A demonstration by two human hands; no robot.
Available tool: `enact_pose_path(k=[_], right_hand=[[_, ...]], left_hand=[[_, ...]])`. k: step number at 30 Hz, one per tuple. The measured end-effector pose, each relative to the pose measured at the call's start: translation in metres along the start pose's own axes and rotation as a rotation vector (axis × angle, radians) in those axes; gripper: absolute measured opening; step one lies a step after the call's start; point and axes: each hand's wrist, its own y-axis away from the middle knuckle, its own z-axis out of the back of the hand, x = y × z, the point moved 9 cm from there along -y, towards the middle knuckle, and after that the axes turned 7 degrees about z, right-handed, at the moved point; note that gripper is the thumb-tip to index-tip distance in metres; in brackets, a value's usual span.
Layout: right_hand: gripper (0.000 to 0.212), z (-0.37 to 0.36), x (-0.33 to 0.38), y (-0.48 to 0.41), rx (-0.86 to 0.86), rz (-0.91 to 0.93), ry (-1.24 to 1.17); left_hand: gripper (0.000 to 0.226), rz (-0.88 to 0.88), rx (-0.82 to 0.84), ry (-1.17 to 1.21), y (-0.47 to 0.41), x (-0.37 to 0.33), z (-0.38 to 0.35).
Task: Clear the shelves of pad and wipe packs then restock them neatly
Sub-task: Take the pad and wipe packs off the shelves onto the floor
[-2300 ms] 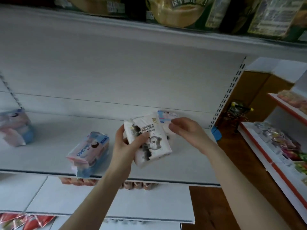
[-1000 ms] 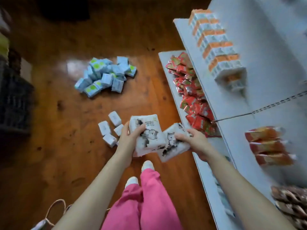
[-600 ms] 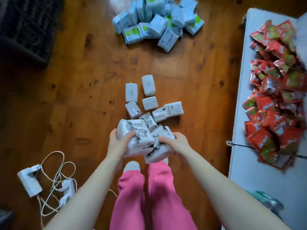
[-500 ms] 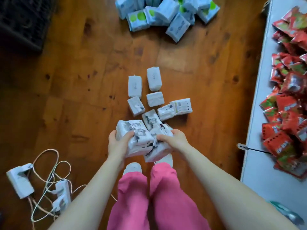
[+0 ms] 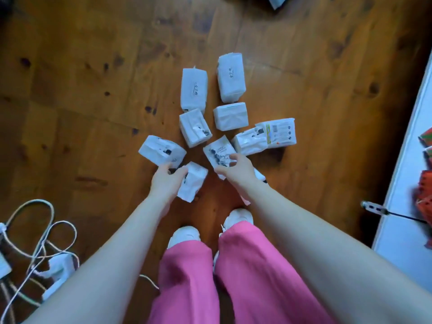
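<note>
My right hand (image 5: 236,169) pinched a printed wipe pack (image 5: 218,153) low over the floor (image 5: 93,101), long axis running 5 to 11 o'clock. My left hand (image 5: 167,177) curled between a tilted pack (image 5: 161,153) at its 11 o'clock and a small pack (image 5: 194,183) at its 3 o'clock; whether it gripped either, I could not tell. The loose pile (image 5: 230,116) lay at 12 o'clock, nearer my right. No container showed; the shelf (image 5: 409,178) at 3 o'clock carried red packets (image 5: 424,195).

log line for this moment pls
phase: clearing | left hand: touching floor packs, grip unclear | right hand: pinching printed pack
</note>
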Motion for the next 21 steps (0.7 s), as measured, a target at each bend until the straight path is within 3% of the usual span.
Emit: enact_pose_path(k=[4, 10, 17, 19, 21], right_hand=[[0.055, 0.04, 0.032, 0.063, -0.034, 0.041, -0.009], [0.044, 0.116, 0.073, 0.186, -0.164, 0.049, -0.211], [0.039, 0.215, 0.118, 0.343, -0.363, 0.15, -0.349], [0.036, 0.247, 0.127, 0.389, -0.445, 0.195, -0.375], [0.036, 0.28, 0.128, 0.433, -0.529, 0.228, -0.405]], left_hand=[[0.044, -0.097, 0.037, -0.078, 0.083, -0.034, -0.004], [0.019, -0.2, 0.143, -0.034, 0.22, -0.081, 0.006], [0.012, -0.402, 0.305, -0.065, 0.392, -0.147, -0.007], [0.002, -0.46, 0.367, -0.089, 0.441, -0.158, -0.02], [0.007, -0.522, 0.419, -0.129, 0.488, -0.161, -0.034]])
